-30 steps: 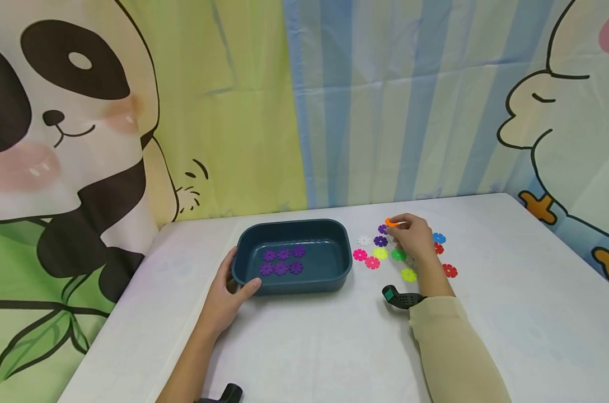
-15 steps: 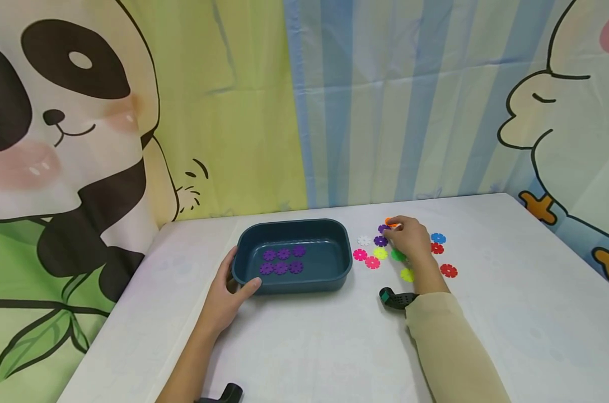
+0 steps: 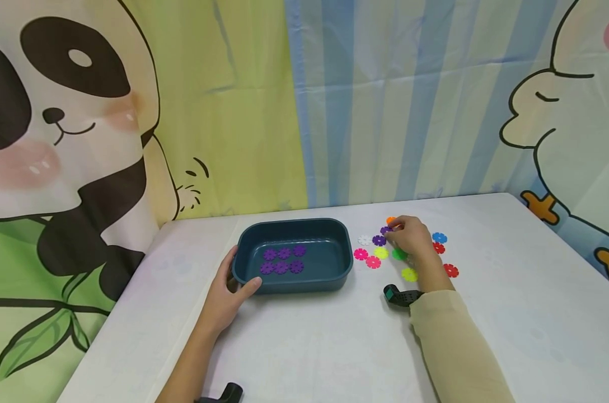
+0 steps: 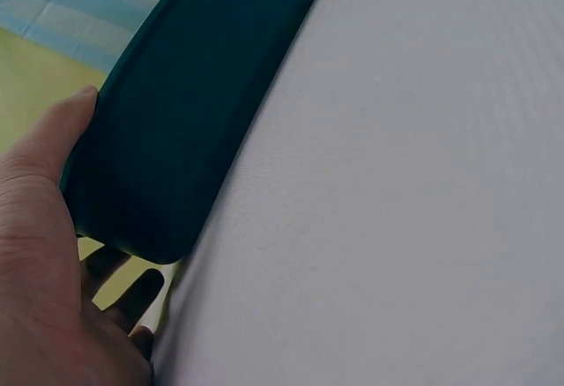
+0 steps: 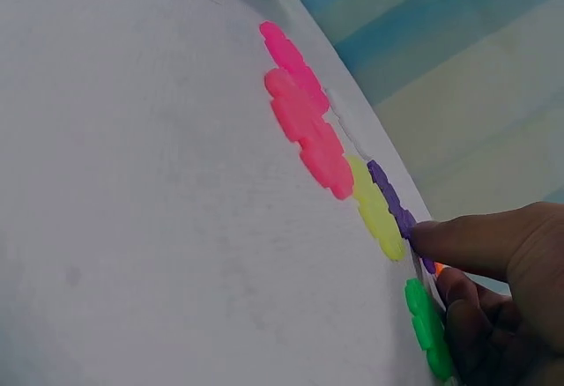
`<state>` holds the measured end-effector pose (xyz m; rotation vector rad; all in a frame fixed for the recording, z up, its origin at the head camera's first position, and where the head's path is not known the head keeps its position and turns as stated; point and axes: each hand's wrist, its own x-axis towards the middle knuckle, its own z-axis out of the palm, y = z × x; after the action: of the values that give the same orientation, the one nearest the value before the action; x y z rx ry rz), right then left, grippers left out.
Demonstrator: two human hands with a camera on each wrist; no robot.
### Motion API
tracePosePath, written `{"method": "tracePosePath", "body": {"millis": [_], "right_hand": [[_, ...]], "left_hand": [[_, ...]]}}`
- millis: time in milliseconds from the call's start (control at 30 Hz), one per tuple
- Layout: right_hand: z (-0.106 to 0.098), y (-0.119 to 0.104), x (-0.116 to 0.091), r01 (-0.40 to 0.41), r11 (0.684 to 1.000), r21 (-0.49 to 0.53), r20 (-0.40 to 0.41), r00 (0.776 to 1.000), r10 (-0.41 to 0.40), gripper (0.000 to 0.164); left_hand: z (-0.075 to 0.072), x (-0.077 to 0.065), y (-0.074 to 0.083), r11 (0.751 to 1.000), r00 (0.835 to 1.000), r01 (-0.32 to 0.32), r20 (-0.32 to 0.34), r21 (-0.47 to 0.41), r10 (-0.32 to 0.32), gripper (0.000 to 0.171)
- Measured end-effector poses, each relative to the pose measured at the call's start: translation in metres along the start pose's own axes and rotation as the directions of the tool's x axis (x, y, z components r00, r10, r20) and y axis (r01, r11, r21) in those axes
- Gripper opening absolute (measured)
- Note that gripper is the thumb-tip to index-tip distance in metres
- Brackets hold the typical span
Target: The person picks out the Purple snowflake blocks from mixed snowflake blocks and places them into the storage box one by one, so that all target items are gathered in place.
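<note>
A dark teal plastic tray stands on the table, with several purple snowflake discs lying flat inside. My left hand grips its left end, thumb at the front corner and fingers round the side; the left wrist view shows this hand at the tray's end. To the right, my right hand is low over loose discs. Its thumb tip touches a purple disc in the right wrist view, and the other fingers are bent below. Whether they pinch a disc is hidden. Another purple disc lies at the fingertips.
Around the right hand lie pink, white, yellow, green, red, blue and orange discs. A printed curtain hangs behind the white table.
My right fingers have drawn back from the orange disc to the purple ones. The nearer purple disc has shifted slightly left. The left hand and tray have stayed put.
</note>
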<state>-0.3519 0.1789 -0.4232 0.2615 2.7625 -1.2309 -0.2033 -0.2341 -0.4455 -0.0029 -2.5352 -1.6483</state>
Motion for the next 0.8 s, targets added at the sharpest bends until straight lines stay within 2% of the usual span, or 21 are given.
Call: {"method": "tracePosePath", "body": {"millis": [400,800], "right_hand": [[-0.0011,0.001,-0.0005,-0.006,1.0,0.017,-0.005,1.0,0.006,0.046],[-0.0009,0.004,-0.0026,0.014,0.999,0.043,-0.055,0.998,-0.011,0.044]], "left_hand": [[0.0004,-0.0005,0.0002,1.0,1.0,0.011,-0.005,0.016,-0.011,0.093],[0.0006,-0.0008,0.0017,1.0,1.0,0.015,-0.006,0.014,-0.015,0.093]]}}
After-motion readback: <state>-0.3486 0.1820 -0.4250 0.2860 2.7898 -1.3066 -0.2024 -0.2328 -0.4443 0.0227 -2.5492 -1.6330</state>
